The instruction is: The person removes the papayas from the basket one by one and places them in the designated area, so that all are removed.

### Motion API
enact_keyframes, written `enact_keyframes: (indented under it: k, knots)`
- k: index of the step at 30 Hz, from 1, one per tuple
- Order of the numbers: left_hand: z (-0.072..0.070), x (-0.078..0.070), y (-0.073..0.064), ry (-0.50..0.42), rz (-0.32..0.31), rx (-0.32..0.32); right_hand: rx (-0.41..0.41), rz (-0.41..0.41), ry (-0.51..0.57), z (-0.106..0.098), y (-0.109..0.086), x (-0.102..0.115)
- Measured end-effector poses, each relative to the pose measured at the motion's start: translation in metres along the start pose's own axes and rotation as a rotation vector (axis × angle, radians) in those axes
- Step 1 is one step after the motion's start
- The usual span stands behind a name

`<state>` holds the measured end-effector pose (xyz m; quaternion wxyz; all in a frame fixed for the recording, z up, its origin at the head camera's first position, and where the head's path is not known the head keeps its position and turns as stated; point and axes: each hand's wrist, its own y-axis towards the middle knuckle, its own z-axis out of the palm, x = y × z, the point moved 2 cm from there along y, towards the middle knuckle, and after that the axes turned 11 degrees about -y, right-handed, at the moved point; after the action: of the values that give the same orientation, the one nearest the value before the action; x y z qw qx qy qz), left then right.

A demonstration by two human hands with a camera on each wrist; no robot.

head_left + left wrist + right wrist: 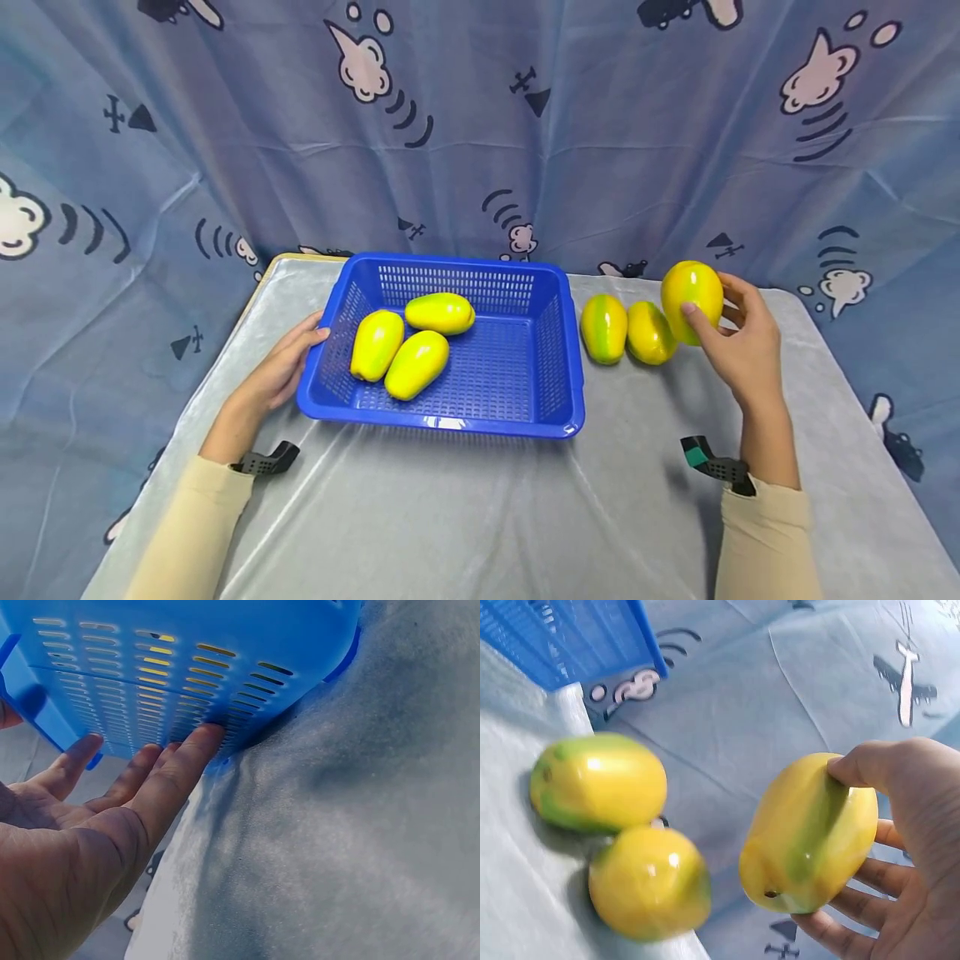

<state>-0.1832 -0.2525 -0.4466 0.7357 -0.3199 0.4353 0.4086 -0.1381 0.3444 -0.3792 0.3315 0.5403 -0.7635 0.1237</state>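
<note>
My right hand (pixel 738 337) holds a yellow papaya (pixel 692 296) with green streaks up off the table, thumb on one side and fingers round the other. In the right wrist view the held papaya (pixel 810 832) shows its small dark stem end. My left hand (pixel 281 367) grips the left side of a blue plastic basket (pixel 450 427), thumb at the rim and fingers against the slotted outer wall (pixel 150 682). Inside the basket, toward its left, lie three papayas, among them a front one (pixel 417 365). Right of the basket rest two more, a greener-striped papaya (pixel 603 329) and its neighbour (pixel 650 333).
A grey cloth covers the table (pixel 450 517). Behind it hangs a blue patterned curtain (pixel 480 150), close to the table's back edge. Both wrists carry dark bands, the right band (pixel 720 467) with a green patch.
</note>
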Motion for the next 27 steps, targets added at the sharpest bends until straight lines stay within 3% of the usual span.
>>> enact_keyframes:
  k: [20, 27]
  knots:
    - [0.000, -0.003, -0.001, 0.022, -0.004, -0.015, -0.008, 0.166, 0.010, 0.016, 0.017, -0.043]
    - [0.000, 0.001, 0.000, 0.008, 0.001, -0.012, 0.050, 0.211, -0.026, 0.024, 0.019, -0.056]
